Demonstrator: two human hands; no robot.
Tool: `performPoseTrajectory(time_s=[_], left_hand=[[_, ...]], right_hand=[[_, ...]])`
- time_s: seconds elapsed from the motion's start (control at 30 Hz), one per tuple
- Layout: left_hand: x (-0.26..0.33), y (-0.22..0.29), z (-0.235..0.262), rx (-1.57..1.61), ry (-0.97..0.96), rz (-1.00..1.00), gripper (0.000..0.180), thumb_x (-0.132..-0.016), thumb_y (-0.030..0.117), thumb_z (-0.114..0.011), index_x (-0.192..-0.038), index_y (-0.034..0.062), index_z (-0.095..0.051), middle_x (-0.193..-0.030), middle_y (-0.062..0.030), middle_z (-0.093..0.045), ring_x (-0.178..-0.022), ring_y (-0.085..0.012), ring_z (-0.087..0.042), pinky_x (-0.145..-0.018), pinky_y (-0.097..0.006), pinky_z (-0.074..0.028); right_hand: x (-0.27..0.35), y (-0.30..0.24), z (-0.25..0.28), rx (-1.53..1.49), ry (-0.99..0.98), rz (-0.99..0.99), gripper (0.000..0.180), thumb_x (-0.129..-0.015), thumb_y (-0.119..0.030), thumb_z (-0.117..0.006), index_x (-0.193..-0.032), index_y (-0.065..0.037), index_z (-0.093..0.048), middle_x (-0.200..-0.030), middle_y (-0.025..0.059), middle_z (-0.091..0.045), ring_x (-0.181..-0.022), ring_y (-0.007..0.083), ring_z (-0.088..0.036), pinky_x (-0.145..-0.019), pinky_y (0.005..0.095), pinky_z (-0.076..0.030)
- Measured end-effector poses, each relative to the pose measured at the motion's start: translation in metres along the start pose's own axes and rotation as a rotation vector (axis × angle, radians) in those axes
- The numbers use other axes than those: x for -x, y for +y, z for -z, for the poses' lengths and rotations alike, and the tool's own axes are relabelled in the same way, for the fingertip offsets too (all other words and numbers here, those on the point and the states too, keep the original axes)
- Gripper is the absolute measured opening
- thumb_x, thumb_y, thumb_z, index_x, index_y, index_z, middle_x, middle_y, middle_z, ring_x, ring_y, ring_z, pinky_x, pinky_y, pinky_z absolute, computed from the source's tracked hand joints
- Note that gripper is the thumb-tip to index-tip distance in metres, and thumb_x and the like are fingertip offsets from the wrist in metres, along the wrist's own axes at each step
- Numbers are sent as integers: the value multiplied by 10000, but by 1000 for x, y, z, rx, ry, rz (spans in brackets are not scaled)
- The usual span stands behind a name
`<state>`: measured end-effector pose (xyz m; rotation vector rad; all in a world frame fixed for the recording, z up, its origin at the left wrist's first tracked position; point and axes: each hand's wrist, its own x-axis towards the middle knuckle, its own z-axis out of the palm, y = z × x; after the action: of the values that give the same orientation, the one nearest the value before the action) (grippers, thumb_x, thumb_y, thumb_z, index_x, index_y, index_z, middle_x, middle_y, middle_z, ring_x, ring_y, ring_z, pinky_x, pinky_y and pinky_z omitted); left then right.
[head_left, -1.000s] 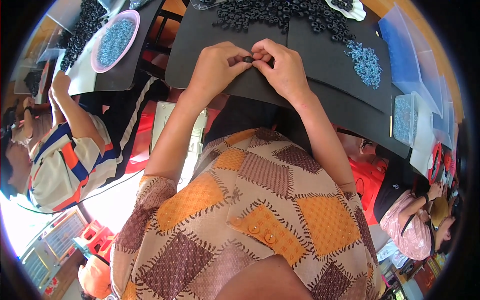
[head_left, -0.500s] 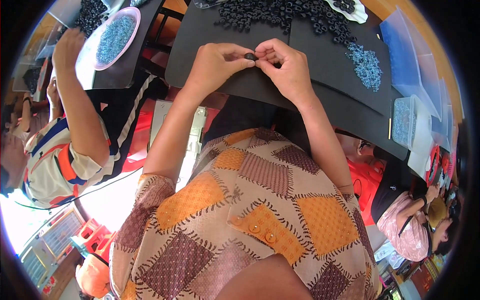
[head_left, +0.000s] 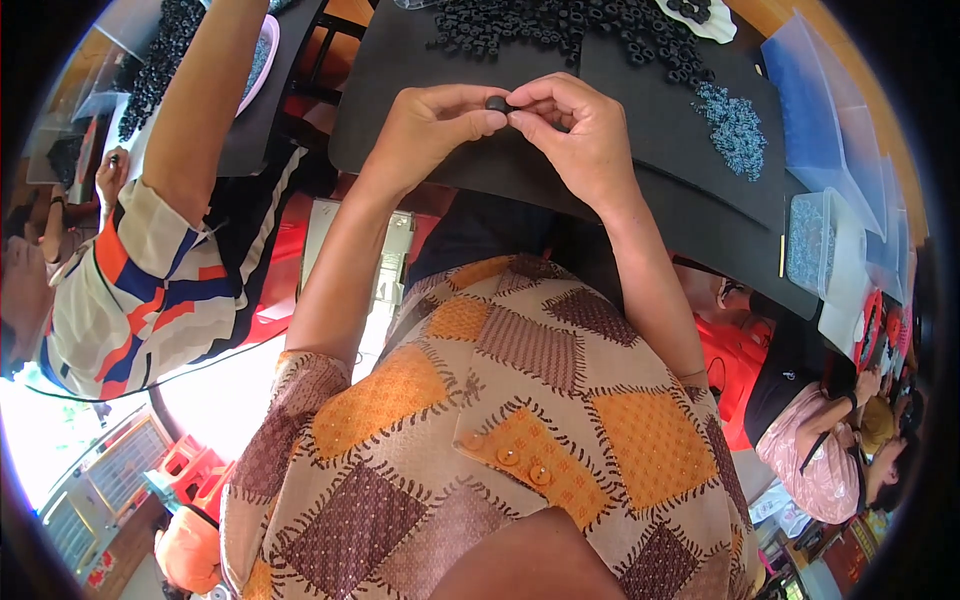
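Note:
Over the near edge of the black table (head_left: 400,140), my two hands meet fingertip to fingertip. Thumb and forefinger of my left hand (head_left: 428,128) pinch a small rounded black part (head_left: 497,104). The fingertips of my right hand (head_left: 585,135) close on the right side of the same part, its other fingers curled behind. Anything tiny between the right fingertips is hidden. Beyond my hands lies a wide pile of small black ring-shaped parts (head_left: 520,28). Right of them is a loose heap of tiny blue pieces (head_left: 735,135).
A white dish (head_left: 715,25) with black parts sits at the far right. Clear plastic bins (head_left: 825,120) and a tub of blue pieces (head_left: 808,240) line the right edge. At left a co-worker's arm (head_left: 200,110) reaches over a pink-rimmed tray (head_left: 262,70). Another person (head_left: 810,450) sits at right.
The co-worker's arm at left has swung forward and right, across the pink-rimmed tray. My hands stay nearly in place, and the black part has shifted slightly up and left in them.

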<state>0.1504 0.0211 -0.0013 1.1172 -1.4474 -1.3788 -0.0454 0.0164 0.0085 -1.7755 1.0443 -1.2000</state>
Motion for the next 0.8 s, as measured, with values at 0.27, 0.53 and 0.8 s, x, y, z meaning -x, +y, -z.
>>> performPoseTrajectory(time_s=[0.27, 0.53, 0.8], left_hand=[[3, 1, -1, -45, -74, -103, 344, -973, 161, -644, -1267, -17, -646, -906, -27, -690, -839, -75, -612, -797, -223, -502], [2, -3, -6, -12, -19, -96, 343, -991, 175, -616, -1278, -11, -642, -993, -58, -704, -898, -95, -623, -854, -237, -503], [0, -6, -4, 43, 24, -94, 336, -967, 147, -651, -1270, 3, -646, -949, -37, -693, -877, -81, -615, -821, -225, -496]], right_hand=[[0, -4, 0, 31, -12, -34, 138, -810, -5, -731, -946, -8, -705, -872, 58, -705, -753, 143, -710, -700, 258, -573], [-3, 2, 1, -98, -24, -132, 136, -827, -21, -720, -961, -6, -704, -884, 59, -729, -793, 125, -715, -720, 252, -569], [-5, 8, -1, -131, -42, -189, 147, -827, -73, -745, -956, -14, -706, -833, 50, -736, -778, 96, -701, -714, 241, -553]])
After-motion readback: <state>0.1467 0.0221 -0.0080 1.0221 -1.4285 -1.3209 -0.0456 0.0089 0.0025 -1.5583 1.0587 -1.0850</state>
